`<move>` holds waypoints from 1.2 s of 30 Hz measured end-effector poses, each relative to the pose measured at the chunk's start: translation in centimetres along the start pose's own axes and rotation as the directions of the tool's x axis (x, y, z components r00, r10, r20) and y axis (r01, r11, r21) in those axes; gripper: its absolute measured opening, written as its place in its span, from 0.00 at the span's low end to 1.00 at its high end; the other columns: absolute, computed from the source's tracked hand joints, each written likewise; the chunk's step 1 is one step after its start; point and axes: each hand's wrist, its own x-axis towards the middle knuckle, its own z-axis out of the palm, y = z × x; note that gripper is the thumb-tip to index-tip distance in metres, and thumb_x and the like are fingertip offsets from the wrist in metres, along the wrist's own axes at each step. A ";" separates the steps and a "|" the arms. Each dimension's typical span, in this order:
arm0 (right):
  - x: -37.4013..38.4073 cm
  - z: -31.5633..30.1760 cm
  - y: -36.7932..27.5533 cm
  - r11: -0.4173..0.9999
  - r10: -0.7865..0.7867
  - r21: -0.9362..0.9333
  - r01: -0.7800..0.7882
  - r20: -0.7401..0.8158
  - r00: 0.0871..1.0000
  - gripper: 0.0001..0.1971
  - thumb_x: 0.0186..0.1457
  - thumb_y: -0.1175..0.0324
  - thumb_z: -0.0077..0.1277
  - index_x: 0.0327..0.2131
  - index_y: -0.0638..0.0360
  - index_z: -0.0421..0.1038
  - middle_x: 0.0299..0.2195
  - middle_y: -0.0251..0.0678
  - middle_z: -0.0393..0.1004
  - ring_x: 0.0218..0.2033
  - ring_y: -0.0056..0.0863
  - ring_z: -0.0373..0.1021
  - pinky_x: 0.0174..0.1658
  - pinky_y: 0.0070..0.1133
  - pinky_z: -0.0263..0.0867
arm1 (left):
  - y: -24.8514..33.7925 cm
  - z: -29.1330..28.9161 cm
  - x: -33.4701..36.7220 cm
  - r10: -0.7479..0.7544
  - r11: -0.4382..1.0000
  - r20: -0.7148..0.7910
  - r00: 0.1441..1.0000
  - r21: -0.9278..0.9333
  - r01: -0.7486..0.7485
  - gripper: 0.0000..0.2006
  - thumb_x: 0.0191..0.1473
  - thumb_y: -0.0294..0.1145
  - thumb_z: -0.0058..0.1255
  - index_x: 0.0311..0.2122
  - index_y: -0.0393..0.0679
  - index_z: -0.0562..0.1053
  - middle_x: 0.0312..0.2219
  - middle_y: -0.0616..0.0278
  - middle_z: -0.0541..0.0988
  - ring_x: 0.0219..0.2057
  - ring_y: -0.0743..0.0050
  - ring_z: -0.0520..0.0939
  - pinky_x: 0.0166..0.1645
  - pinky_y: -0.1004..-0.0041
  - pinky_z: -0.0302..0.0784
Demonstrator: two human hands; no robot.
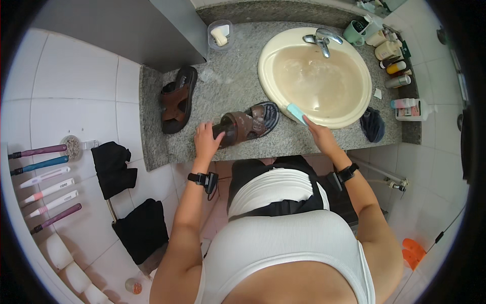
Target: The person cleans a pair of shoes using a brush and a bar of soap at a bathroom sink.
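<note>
My left hand point(206, 141) is closed on the heel end of a brown sandal point(245, 125) lying on the counter, its toe pointing right toward the sink. Whitish smears, like suds, show on its strap. In my right hand point(320, 136), at the basin's near rim, is a light-blue oblong thing point(295, 112); its underside is hidden, so I cannot tell whether it is a brush or a sponge. Farther left stands a second brown sandal point(178, 101) with a dark sole. The cream oval sink point(266, 61) holds cloudy water.
A clear soap dish point(219, 43) sits at the back of the grey stone counter point(202, 101). The chrome faucet point(324, 41) rises behind the basin. A dark crumpled cloth point(373, 125) lies right of it, near several bottles point(389, 49) along the wall. A grey panel point(126, 33) borders the back left.
</note>
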 end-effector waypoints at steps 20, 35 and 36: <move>1.5 -1.5 -4.2 0.997 0.049 0.064 -0.053 0.062 0.997 0.26 0.57 0.72 0.48 0.59 0.43 0.60 0.32 0.52 0.74 0.30 0.50 0.71 0.36 0.34 0.67 | 5.2 6.1 -2.5 0.126 0.602 0.900 0.418 -0.404 0.688 0.21 0.53 0.46 0.55 0.26 0.33 0.77 0.24 0.50 0.79 0.25 0.70 0.80 0.34 0.67 0.76; 3.7 0.1 -5.8 0.987 -0.088 -0.105 0.124 0.298 0.951 0.28 0.51 0.65 0.54 0.57 0.49 0.61 0.30 0.46 0.75 0.31 0.45 0.73 0.34 0.36 0.67 | 2.2 -1.6 2.6 -0.127 0.984 0.423 0.897 0.169 0.059 0.49 0.32 0.29 0.70 0.61 0.40 0.53 0.55 0.44 0.60 0.55 0.45 0.66 0.53 0.52 0.68; 3.7 -0.5 -5.4 0.989 -0.070 -0.103 0.107 0.311 0.948 0.27 0.50 0.66 0.55 0.56 0.49 0.62 0.30 0.46 0.75 0.31 0.44 0.73 0.35 0.36 0.67 | 2.2 -1.7 2.7 -0.135 0.983 0.417 0.899 0.173 0.067 0.49 0.32 0.29 0.70 0.61 0.40 0.53 0.55 0.44 0.60 0.55 0.45 0.66 0.53 0.52 0.68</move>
